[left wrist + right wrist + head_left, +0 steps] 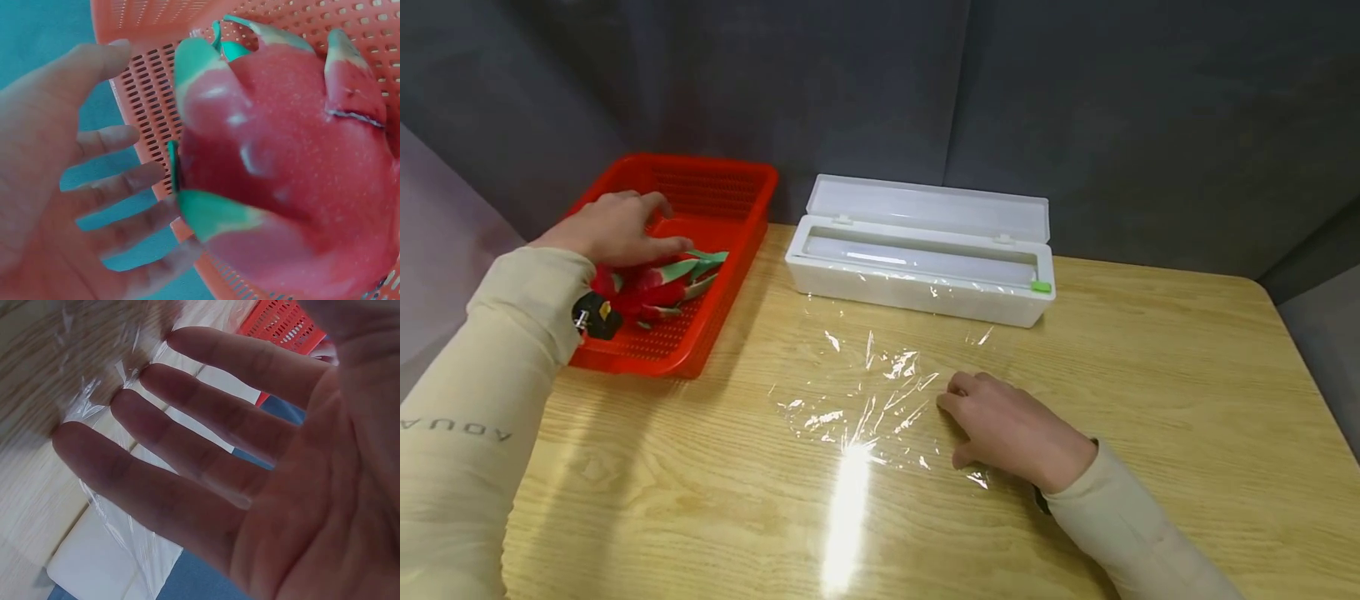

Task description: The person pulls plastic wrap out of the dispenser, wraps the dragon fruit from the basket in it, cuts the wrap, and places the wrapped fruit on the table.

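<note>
My left hand [621,227] reaches over the red basket [752,217], its fingers spread. Inside the basket lies a red dragon fruit [294,144] with green-tipped scales; in the left wrist view the fingers stand beside it, and contact cannot be made out. A sheet of clear cling film [887,400] lies crinkled on the table, drawn out from a white dispenser box [917,296]. At the film's right side, my right hand [1011,429] rests its fingertips on it. Nothing is gripped there; the right wrist view shows the fingers stretched out.
Behind the film stands the dispenser box with its lid [925,204] raised and a film roll [917,258] inside. A green slider [1041,287] sits at its right end. Dark grey curtain [1112,125] hangs behind the wooden table [1187,400].
</note>
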`<action>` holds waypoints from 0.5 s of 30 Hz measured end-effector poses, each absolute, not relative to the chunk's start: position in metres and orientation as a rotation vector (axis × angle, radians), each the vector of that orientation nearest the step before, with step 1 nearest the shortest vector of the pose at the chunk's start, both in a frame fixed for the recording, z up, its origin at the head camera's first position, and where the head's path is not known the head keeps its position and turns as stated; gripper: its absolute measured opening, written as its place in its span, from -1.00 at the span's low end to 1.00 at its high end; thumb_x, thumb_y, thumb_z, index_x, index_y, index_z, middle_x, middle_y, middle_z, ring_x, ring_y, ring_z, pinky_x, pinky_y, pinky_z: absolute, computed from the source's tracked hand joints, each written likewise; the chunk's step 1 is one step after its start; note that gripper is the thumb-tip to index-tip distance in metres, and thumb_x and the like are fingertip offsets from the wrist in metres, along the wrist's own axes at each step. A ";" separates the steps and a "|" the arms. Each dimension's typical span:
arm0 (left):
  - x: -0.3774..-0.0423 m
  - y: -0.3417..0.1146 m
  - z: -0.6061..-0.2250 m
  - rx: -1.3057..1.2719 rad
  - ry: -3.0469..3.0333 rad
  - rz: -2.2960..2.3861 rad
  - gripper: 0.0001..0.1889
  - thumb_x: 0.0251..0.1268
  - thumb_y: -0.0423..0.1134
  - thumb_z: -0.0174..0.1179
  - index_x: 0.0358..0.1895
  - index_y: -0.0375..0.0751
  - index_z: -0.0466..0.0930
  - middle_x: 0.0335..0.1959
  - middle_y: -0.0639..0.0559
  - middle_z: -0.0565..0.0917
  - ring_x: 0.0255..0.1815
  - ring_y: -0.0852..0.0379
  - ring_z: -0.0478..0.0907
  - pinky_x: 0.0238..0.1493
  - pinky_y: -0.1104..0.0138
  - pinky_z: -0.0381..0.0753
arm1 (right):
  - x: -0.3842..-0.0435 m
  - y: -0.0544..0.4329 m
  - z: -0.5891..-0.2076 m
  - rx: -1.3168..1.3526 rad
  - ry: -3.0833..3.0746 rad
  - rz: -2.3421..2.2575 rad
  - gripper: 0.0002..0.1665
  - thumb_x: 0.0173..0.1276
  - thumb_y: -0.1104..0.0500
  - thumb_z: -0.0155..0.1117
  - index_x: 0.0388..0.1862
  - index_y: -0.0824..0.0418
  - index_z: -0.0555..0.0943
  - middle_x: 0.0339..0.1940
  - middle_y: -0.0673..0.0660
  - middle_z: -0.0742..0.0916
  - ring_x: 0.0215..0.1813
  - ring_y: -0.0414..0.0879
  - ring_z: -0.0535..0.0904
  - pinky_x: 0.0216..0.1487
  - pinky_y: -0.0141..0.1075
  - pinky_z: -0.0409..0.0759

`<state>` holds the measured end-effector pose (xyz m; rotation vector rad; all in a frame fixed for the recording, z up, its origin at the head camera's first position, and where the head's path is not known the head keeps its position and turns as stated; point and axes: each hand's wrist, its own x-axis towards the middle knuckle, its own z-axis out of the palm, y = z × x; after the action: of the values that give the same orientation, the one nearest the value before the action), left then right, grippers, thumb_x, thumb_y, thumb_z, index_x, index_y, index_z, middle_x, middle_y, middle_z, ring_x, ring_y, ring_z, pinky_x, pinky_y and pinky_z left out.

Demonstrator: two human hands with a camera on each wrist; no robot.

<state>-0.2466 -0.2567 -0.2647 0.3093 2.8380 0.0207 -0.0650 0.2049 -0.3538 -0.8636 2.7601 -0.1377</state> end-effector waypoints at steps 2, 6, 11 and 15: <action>-0.248 -0.256 -0.267 0.310 2.818 0.012 -0.18 0.41 0.31 0.11 0.42 -0.32 0.29 0.28 -0.51 0.45 0.17 -0.36 0.41 0.24 -0.24 0.51 | -0.062 0.206 -0.353 -0.863 2.762 -0.137 -0.37 -0.04 0.06 0.70 0.00 0.25 0.68 0.07 0.20 0.70 0.03 0.13 0.65 0.04 0.01 0.72; -0.249 -0.257 -0.273 0.314 2.765 0.005 -0.11 0.39 0.37 0.11 0.45 -0.32 0.25 0.29 -0.53 0.42 0.16 -0.35 0.41 0.21 -0.22 0.52 | -0.057 0.207 -0.352 -0.844 2.761 -0.137 -0.36 -0.04 0.05 0.71 0.03 0.24 0.68 0.10 0.20 0.70 0.06 0.14 0.65 0.05 0.03 0.72; -0.245 -0.261 -0.280 0.286 2.709 0.012 0.03 0.31 0.48 0.11 0.51 -0.33 0.15 0.35 -0.57 0.32 0.22 -0.39 0.38 0.13 -0.19 0.53 | -0.053 0.206 -0.350 -0.833 2.754 -0.139 -0.34 -0.04 0.04 0.71 0.04 0.24 0.67 0.12 0.21 0.70 0.09 0.14 0.65 0.09 0.03 0.71; -0.238 -0.268 -0.285 0.214 2.657 0.075 0.11 0.22 0.49 0.20 0.54 -0.29 0.06 0.40 -0.59 0.19 0.24 -0.43 0.31 -0.04 -0.10 0.63 | -0.050 0.204 -0.350 -0.842 2.754 -0.144 -0.34 -0.06 0.05 0.73 0.02 0.24 0.67 0.09 0.19 0.70 0.07 0.12 0.64 0.05 0.00 0.71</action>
<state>-0.2384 -0.2685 -0.2853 0.2142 2.6574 0.0747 -0.0504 0.2039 -0.3505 -0.8418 2.7545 -0.1439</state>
